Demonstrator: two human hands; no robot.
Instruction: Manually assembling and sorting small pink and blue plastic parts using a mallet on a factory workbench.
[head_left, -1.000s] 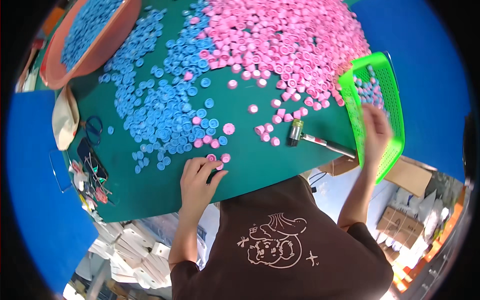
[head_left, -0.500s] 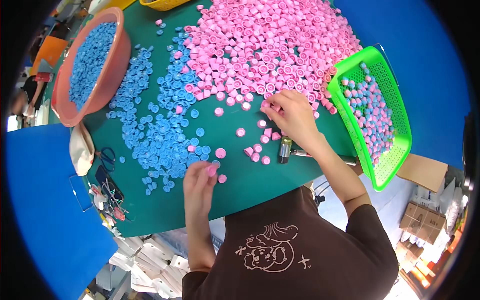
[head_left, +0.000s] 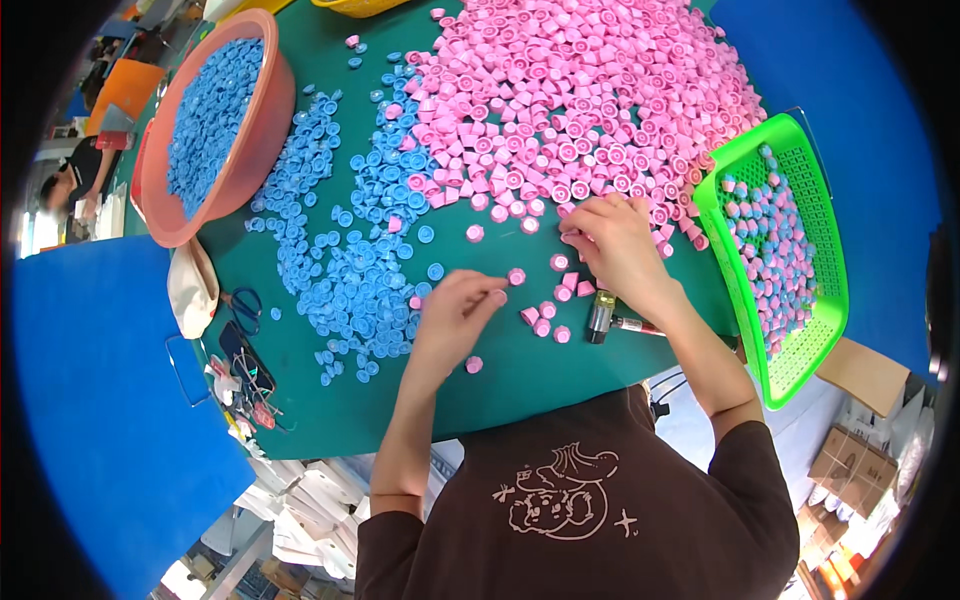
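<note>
My left hand (head_left: 455, 325) is closed in a pinch over the green table, right of the blue caps (head_left: 350, 290). Whatever its fingertips hold is too small and blurred to make out. Just beyond them lies a pink cup-shaped piece (head_left: 516, 276). At the near edge of the large pink heap (head_left: 590, 100), my right hand (head_left: 628, 250) has thumb and fingers pressed together. Its fingers hide what is between them. Several loose pink pieces (head_left: 542, 327) lie between the hands, and one pink piece (head_left: 474, 365) sits beside my left wrist.
A pink basin (head_left: 275, 110) of blue caps stands at the far left. At right, a tilted green basket (head_left: 835, 240) holds joined pink-and-blue pieces. A small cylinder (head_left: 600, 315) lies by my right wrist. Scissors (head_left: 243, 302) and a phone (head_left: 245, 355) lie left. Another person (head_left: 85, 175) is beyond.
My left hand has moved up and right, toward the loose pink pieces. The pink and blue pieces seen at its fingertips no longer show. My right hand stays by the heap; the view has shifted.
</note>
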